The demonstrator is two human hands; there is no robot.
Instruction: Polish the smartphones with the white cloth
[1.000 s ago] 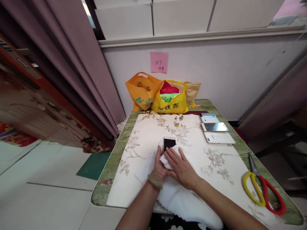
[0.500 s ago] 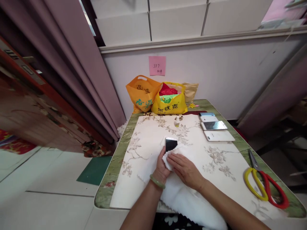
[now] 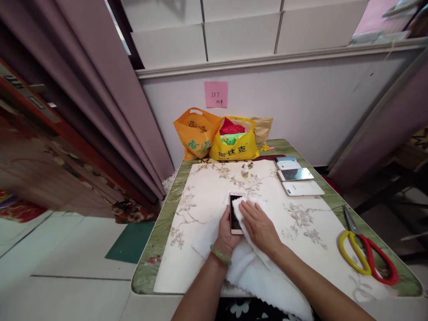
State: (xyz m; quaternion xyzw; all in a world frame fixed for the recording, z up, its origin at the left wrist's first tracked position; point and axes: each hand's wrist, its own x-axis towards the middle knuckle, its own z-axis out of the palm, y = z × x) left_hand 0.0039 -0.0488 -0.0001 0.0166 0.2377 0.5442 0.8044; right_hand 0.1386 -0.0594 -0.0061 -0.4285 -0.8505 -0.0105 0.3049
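Observation:
My left hand [image 3: 228, 231], with a green bangle [image 3: 220, 254] at its wrist, grips a white-framed smartphone [image 3: 235, 214] by its left side and lower end. The phone's dark screen faces up. Over the right part of that screen lies a white cloth [image 3: 257, 276], pressed down by my right hand [image 3: 260, 226]. Its fingers are held together on the cloth, which trails down across the table's front edge to my lap. The phone's right edge is hidden under the cloth.
Several smartphones [image 3: 296, 174] lie in a row at the right. Large scissors [image 3: 366, 249] with yellow and red handles rest near the right edge. A small bottle [image 3: 245, 170] stands farther back, before an orange bag [image 3: 197, 133] and a yellow bag [image 3: 234, 149].
My right hand and the cloth have slid up and to the right over the phone, uncovering more of the screen's left side and lower end. My left hand keeps its grip.

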